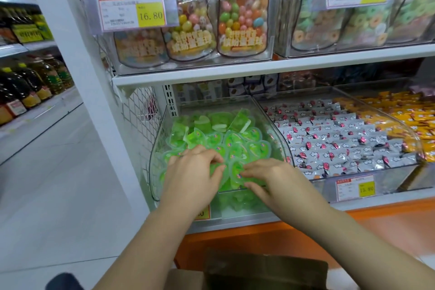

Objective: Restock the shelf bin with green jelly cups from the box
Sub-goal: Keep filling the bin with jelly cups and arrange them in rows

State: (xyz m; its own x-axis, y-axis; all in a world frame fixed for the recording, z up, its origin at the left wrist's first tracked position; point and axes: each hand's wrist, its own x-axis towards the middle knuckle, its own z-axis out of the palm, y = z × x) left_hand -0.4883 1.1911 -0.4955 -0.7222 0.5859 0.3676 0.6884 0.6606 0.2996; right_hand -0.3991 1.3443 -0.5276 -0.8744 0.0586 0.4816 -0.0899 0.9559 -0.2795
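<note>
Where the right hand (270,179) reaches into the shelf bin (164,125), its thumb and forefinger pinch the rim of one of the green jelly cups (253,148), near the front of the pile. Just to its left, the left hand (195,172) lies over the heap with its fingers bent. Whether it holds a cup or only presses on the pile cannot be told.

The cups are small, heart-shaped and made of clear plastic, with sealed tops. They fill the clear, curved-front bin in a loose heap, and some at the far end are tilted.

They look light, thin-walled and slick, so they will probably slide over one another and dent if squeezed. The stiffer rim seems the safest place to hold one. Cupped palms would suit a handful.

To the right sits a bin of white-wrapped sweets (329,143), and further right are yellow-wrapped sweets (412,120). A shelf above carries candy bags (242,19). Nearest the viewer, below the arms, is a brown cardboard box (266,271), with its contents out of sight.
</note>
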